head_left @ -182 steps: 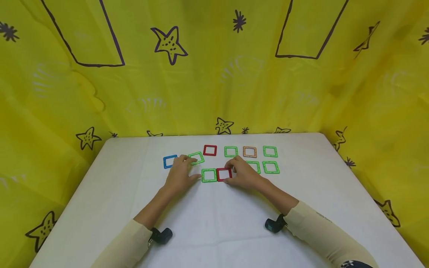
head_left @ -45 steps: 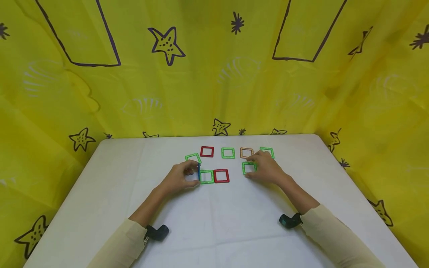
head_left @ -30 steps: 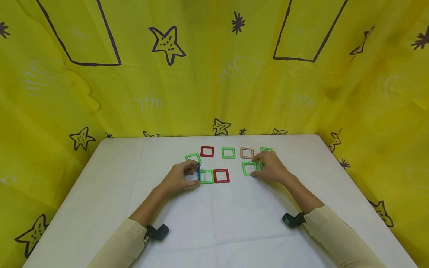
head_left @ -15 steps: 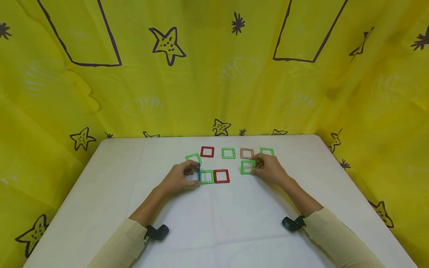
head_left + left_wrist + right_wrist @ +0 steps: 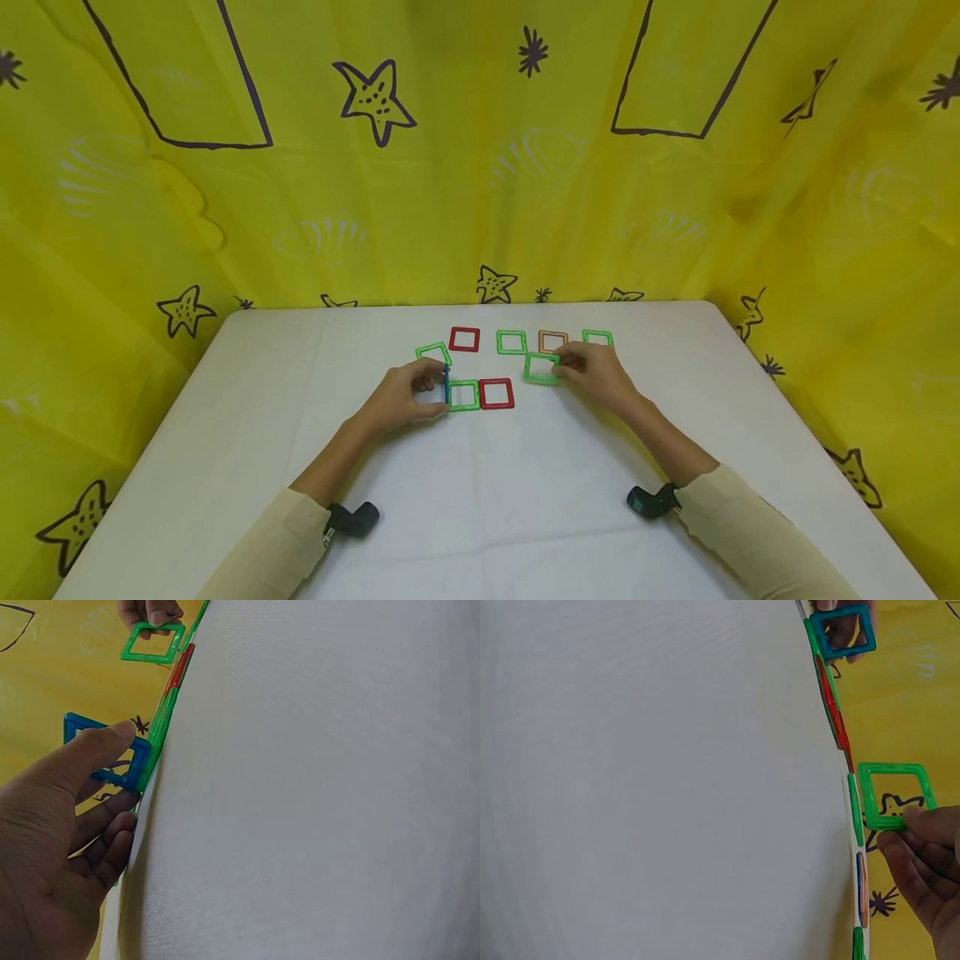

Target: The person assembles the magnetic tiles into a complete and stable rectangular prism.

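Note:
My left hand [image 5: 401, 396] pinches a blue square magnetic tile [image 5: 447, 386] between thumb and fingers. This tile stands upright at the left edge of a flat green tile [image 5: 464, 408], as the left wrist view also shows. Joined to that green tile's right side lies a red tile [image 5: 497, 407]. My right hand [image 5: 596, 375] pinches another green square tile [image 5: 868, 795] at one edge. In the right wrist view it is raised above the table, with the thumb on its lower corner.
Behind the hands lie a tilted green tile [image 5: 431, 347], a red tile [image 5: 463, 350], a green tile [image 5: 512, 332], an orange tile [image 5: 552, 333] and a further green tile [image 5: 597, 333]. The white table [image 5: 480, 483] ends at a yellow curtain [image 5: 420, 217].
The blue tile, flat at the left earlier, now stands upright in my left hand. My right hand has left the red tile, picked up a green one and carried it leftward.

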Motion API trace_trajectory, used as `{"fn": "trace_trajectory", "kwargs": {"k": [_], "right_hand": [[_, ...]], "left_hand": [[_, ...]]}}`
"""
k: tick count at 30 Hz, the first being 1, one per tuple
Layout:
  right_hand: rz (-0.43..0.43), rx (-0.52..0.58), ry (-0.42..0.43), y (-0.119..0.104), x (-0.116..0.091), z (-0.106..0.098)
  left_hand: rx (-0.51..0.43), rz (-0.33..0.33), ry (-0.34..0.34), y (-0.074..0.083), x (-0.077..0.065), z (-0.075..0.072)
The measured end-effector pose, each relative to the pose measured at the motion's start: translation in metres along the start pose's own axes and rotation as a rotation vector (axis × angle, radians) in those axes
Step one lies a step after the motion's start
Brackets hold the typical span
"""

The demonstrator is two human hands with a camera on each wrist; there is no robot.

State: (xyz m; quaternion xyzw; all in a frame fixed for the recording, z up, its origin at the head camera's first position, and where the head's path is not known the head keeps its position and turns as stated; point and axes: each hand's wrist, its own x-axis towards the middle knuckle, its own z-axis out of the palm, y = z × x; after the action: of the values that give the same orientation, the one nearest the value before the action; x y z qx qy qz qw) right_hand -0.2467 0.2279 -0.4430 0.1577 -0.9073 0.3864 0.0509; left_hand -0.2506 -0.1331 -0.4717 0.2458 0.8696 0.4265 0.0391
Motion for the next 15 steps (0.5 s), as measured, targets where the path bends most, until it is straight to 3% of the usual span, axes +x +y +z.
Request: {"fn": "trace_trajectory", "kwargs": {"k": [15], "right_hand": [[-0.123, 0.054, -0.021, -0.022, 0.000, 0.030]], "left_hand": [[-0.006, -0.025, 0.000, 0.003, -0.001, 0.000]]}}
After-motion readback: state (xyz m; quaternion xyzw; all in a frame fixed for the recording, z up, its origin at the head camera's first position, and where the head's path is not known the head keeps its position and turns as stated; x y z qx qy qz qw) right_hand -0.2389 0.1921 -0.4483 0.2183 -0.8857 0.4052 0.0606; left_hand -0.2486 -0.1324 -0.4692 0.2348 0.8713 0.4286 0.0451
